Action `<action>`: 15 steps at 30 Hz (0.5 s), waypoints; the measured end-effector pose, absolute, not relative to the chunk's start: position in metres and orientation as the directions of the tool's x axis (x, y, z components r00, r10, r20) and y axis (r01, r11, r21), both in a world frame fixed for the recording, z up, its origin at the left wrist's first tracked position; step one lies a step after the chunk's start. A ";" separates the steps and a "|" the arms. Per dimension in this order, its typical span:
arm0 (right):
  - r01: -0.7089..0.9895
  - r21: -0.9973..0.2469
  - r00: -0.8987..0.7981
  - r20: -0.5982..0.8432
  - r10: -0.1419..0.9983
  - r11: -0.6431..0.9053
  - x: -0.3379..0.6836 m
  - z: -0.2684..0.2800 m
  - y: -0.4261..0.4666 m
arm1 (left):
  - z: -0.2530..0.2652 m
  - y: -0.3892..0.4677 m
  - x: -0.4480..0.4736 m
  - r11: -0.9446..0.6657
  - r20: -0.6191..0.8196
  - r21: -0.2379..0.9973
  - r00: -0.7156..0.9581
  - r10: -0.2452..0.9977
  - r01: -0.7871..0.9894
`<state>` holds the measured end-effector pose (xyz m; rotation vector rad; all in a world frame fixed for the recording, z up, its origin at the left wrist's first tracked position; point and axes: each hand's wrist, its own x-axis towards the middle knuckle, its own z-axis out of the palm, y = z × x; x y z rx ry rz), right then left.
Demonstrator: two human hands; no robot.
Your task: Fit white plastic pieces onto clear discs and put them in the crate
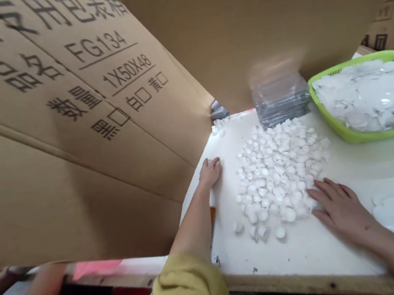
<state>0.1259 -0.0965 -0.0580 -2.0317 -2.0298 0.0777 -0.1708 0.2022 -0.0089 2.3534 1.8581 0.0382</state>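
Since the small white pieces lie heaped loose on the white table, the cardboard panel on the left probably serves as a screen, and the green basket likely keeps its white contents apart from the heap. In the head view, the right hand lies palm down, fingers spread loosely, their tips at the heap's near right edge. The left hand rests left of the heap, apart from it, fingers bent; whether they pinch anything I cannot tell.
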 end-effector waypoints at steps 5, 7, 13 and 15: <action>0.976 -0.218 0.036 0.120 0.992 -0.009 0.126 -0.055 -0.098 | -0.007 0.171 -0.124 -0.422 -0.039 0.335 0.460 0.887 0.843; 0.978 -0.207 0.026 0.119 0.993 -0.001 0.127 -0.057 -0.098 | 0.004 0.142 -0.124 -0.453 0.087 0.458 0.468 0.879 0.765; 0.982 -0.186 0.012 0.130 0.991 0.012 0.132 -0.067 -0.101 | 0.012 0.017 -0.172 -0.484 0.147 0.520 0.484 0.862 0.704; 0.983 -0.182 0.008 0.148 0.989 0.019 0.135 -0.071 -0.102 | 0.007 -0.004 -0.189 -0.455 0.108 0.456 0.460 0.881 0.765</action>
